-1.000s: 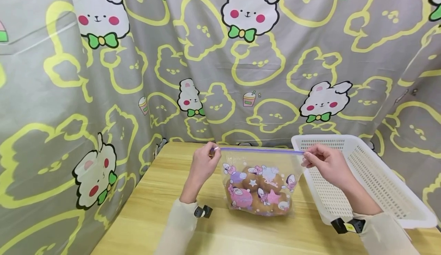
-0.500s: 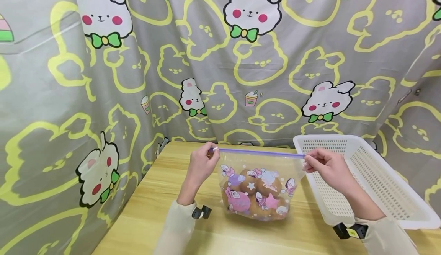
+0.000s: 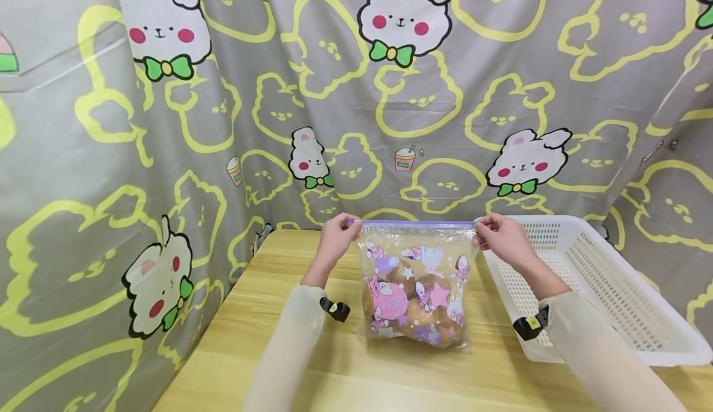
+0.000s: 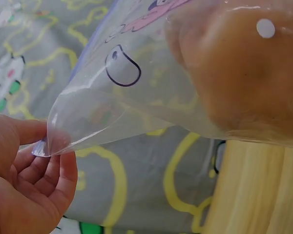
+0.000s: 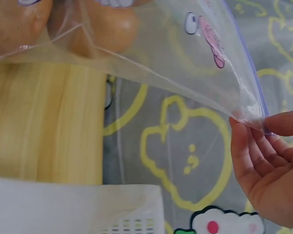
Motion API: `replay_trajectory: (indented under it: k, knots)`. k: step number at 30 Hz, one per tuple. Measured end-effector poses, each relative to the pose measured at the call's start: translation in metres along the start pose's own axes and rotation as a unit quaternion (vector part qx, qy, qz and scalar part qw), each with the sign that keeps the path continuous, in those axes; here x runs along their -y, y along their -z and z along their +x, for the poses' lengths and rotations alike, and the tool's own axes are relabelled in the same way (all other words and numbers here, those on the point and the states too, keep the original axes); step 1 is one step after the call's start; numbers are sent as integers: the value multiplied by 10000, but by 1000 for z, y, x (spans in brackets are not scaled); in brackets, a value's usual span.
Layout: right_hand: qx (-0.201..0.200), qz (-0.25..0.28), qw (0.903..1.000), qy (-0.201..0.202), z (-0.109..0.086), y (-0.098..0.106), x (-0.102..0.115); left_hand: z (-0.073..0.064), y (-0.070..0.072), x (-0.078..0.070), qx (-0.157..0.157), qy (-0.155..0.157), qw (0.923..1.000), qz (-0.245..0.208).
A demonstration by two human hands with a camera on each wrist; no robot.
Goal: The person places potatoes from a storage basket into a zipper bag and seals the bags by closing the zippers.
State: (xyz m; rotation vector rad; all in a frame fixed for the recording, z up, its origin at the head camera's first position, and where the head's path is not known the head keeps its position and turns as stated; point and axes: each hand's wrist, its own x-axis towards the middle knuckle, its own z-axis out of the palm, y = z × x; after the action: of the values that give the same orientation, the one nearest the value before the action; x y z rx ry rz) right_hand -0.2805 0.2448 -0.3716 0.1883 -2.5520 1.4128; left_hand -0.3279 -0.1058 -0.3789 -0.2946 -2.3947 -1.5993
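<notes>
A clear zip bag [image 3: 414, 288] with pink and purple cartoon prints and a purple zip strip [image 3: 418, 223] hangs upright between my hands. Inside it sit several round brown things [image 4: 244, 73], smooth like eggs or buns; the prints partly hide them. My left hand [image 3: 337, 232] pinches the bag's top left corner between thumb and fingers. At the top right corner, my right hand [image 3: 501, 239] pinches the other end of the strip. Both wrist views show a corner of the film held between thumb and fingers. Whether the bag's bottom touches the table cannot be told.
Under the bag lies a wooden table [image 3: 245, 338]. A white perforated plastic basket [image 3: 640, 313] stands at the right, close to my right forearm. Behind and to the left hangs a grey curtain [image 3: 334, 109] with cartoon prints.
Both hands have risen, lifting the bag's top edge. My right hand has come left, toward the left hand. The bag now hangs taller, and the brown things have shifted inside it.
</notes>
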Motion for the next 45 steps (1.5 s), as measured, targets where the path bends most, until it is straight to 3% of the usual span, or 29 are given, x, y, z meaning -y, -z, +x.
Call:
replay_trajectory:
  k: [8, 12, 18, 25, 34, 37, 41, 45]
  knots:
    - [330, 537, 9968, -483, 26, -17, -14, 26, -8, 19, -61, 495, 9987, -30]
    - [345, 612, 9950, -705, 35, -26, -22, 33, -13, 22, -124, 855, 9953, -434]
    - [588, 1052, 9869, -1078, 41, -43, -33, 36, -19, 30, 14, 1486, 9825, -1122]
    - [625, 1495, 9783, -1288, 40, -60, -41, 29, -25, 46, 688, 2161, 9664, -1211]
    - [877, 1185, 9802, -1319, 41, -76, -51, 18, -32, 54, 1731, 2260, 9540, -944]
    - [1105, 1025, 9802, -1284, 42, -80, -53, 17, -33, 57, 1904, 2335, 9493, -893]
    - [1583, 891, 9732, -1409, 40, -84, -52, 16, -35, 61, 1957, 2455, 9448, -934]
    - [1768, 756, 9694, -1525, 37, -85, -52, 15, -36, 63, 2146, 2461, 9399, -998]
